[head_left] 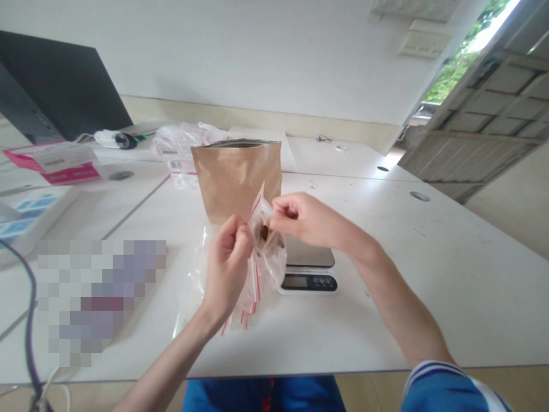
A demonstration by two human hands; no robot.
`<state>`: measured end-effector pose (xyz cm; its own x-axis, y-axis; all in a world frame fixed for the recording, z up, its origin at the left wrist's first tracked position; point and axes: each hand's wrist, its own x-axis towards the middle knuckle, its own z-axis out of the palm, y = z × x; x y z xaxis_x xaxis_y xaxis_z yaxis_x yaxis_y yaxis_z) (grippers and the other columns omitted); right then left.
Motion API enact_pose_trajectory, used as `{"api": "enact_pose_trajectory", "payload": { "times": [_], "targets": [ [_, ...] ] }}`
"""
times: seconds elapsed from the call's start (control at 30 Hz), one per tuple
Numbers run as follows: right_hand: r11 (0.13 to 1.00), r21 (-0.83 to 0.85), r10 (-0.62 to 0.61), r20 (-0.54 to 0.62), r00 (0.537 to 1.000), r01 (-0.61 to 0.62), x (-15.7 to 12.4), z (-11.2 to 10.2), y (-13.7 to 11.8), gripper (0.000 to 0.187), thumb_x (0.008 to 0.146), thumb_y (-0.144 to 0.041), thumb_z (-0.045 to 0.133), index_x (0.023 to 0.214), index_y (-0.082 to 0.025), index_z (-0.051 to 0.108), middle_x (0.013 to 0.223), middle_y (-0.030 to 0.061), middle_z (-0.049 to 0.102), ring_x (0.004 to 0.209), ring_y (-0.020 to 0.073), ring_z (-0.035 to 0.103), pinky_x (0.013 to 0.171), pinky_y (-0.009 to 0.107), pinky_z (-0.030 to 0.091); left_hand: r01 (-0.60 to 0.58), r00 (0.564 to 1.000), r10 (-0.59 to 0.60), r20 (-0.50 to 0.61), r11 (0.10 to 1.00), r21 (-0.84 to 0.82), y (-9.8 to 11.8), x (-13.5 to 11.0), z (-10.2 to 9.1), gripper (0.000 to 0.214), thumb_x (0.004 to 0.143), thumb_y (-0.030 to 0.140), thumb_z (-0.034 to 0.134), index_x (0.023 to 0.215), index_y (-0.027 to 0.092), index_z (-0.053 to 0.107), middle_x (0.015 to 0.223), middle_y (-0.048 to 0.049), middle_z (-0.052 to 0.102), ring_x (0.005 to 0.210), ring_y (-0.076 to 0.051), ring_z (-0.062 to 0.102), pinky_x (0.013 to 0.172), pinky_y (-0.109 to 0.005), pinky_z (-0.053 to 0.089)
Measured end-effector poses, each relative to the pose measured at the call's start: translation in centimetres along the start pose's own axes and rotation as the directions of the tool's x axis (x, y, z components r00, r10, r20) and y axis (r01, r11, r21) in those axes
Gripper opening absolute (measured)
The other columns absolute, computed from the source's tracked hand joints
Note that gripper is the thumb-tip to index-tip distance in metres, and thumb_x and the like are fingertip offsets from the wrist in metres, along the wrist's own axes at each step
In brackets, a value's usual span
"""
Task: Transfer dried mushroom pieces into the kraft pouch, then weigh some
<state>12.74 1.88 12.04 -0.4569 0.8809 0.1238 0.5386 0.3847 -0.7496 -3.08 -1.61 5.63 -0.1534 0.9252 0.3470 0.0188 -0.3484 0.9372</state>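
Note:
A clear zip bag (pixel 274 257) with a red seal line and some brown pieces inside hangs between my two hands. My left hand (pixel 231 246) is closed on the bag's left edge near the seal. On the other side, my right hand (pixel 295 214) pinches the bag near its mouth. Behind them stands an upright brown paper pouch (pixel 235 171), open at the top. A kitchen scale (pixel 311 280) with a steel plate sits beneath and right of the bag, partly covered. More flat zip bags (pixel 240 312) with red lines lie on the table below my left hand.
A blurred-out item (pixel 103 297) lies at the left, near a cable (pixel 30 315). Farther back are a black monitor (pixel 64 86), a pink box (pixel 64 163), a white camera-like device (pixel 114 139) and crumpled plastic packaging (pixel 184 140). The table (pixel 412 274) extends right.

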Motion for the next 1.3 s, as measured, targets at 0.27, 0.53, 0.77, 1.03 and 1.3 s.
{"api": "enact_pose_trajectory", "payload": {
  "times": [0.27,0.53,0.77,1.03,1.3],
  "targets": [
    [0.988,0.141,-0.060,-0.078,0.995,0.071,-0.7,-4.2,0.1,0.028,0.081,-0.008,0.047,0.056,-0.019,0.041,0.048,-0.0044,0.050,0.045,0.0050,0.045,0.048,0.020,0.034,0.097,0.953,-0.201,-0.225,0.910,-0.402,-1.2,1.2,-1.1,0.025,0.077,0.018,0.051,0.054,0.018,0.042,0.055,0.0050,0.032,0.049,-0.007,0.033,0.047,-0.019,0.032],
    [0.835,0.457,-0.268,-0.148,0.952,0.306,-0.1,-2.2,-0.3,0.033,0.091,-0.027,0.047,0.061,-0.022,0.034,0.053,-0.0053,0.048,0.051,0.0072,0.051,0.052,0.020,0.041,0.421,0.877,-0.471,0.099,0.650,-0.633,-2.8,0.2,1.1,0.009,0.069,0.026,0.060,0.070,0.017,0.061,0.072,-0.0026,0.064,0.070,-0.016,0.062,0.065,-0.027,0.052],
    [0.981,0.132,-0.145,0.006,0.989,0.143,1.7,-1.9,2.5,0.033,0.090,-0.031,0.047,0.060,-0.020,0.036,0.055,-0.0049,0.042,0.050,0.0078,0.042,0.050,0.023,0.033,0.567,0.817,-0.417,0.400,0.452,-0.688,-1.1,-0.6,1.5,0.049,0.087,0.051,0.042,0.119,0.020,0.061,0.110,-0.0097,0.070,0.114,-0.031,0.060,0.095,-0.050,0.048],
    [0.956,-0.269,-0.136,-0.064,0.989,0.114,-0.3,-2.6,1.3,0.023,0.086,-0.040,0.058,0.078,-0.019,0.056,0.076,0.0000,0.059,0.066,0.0121,0.051,0.059,0.025,0.038,0.571,0.819,-0.449,0.356,0.579,-0.583,-1.6,-0.4,1.2,0.056,0.094,0.053,0.029,0.120,0.015,0.060,0.095,-0.0103,0.073,0.091,-0.025,0.070,0.078,-0.038,0.058],
    [0.935,-0.191,-0.249,0.248,0.936,0.300,-0.4,-1.1,0.0,0.027,0.088,-0.026,0.059,0.114,-0.021,0.062,0.123,0.0073,0.058,0.114,0.0216,0.055,0.099,0.034,0.042,0.357,0.932,-0.344,0.115,0.808,-0.469,-3.0,-0.8,2.0,0.054,0.087,0.058,0.046,0.118,0.016,0.061,0.095,-0.0080,0.073,0.086,-0.022,0.069,0.073,-0.032,0.058]
  ]
}}
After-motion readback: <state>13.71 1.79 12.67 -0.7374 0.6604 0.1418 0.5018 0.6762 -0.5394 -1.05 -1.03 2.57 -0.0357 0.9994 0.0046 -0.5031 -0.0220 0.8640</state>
